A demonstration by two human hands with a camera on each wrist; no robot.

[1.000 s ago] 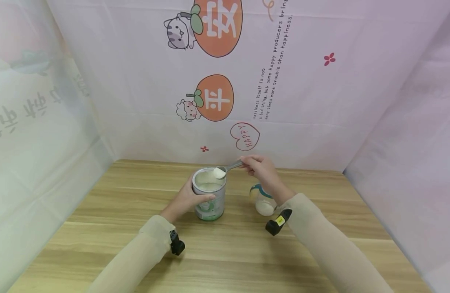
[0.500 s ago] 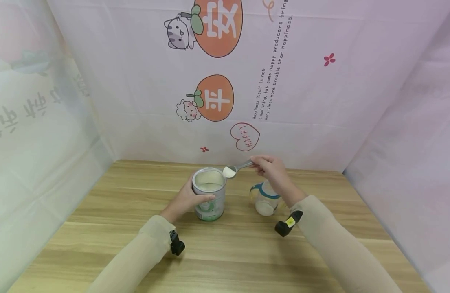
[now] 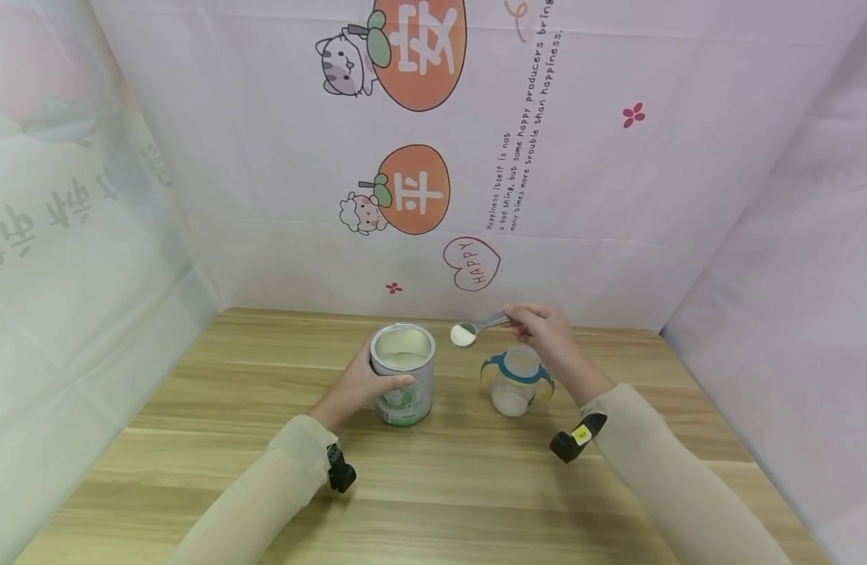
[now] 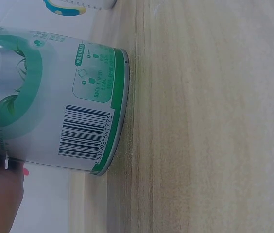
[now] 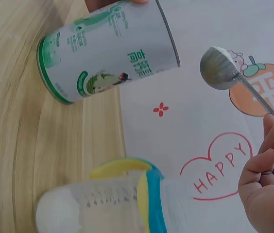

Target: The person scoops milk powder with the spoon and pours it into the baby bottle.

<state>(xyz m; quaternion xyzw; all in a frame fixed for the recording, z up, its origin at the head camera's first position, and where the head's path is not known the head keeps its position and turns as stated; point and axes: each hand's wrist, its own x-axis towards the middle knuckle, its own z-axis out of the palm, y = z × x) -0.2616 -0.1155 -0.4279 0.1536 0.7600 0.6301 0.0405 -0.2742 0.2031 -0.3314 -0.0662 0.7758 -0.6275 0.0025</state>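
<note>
Above wooden table, pinches left-pointing spoon in right hand, the one nearer upright bottle just below, and grips can with left hand.

This looks like a cloth-walled booth: a cartoon-printed curtain hangs behind the wood-grain bench, with a left curtain and a right curtain along its sides.

left sleeve and right sleeve: plain beige, long, lightly creased at the ends. left hand and right hand bare. left wrist camera: small, black, tiny dots on top part, rounded end. right wrist camera: also black, bent shape, yellow label, print too small to read.
</note>
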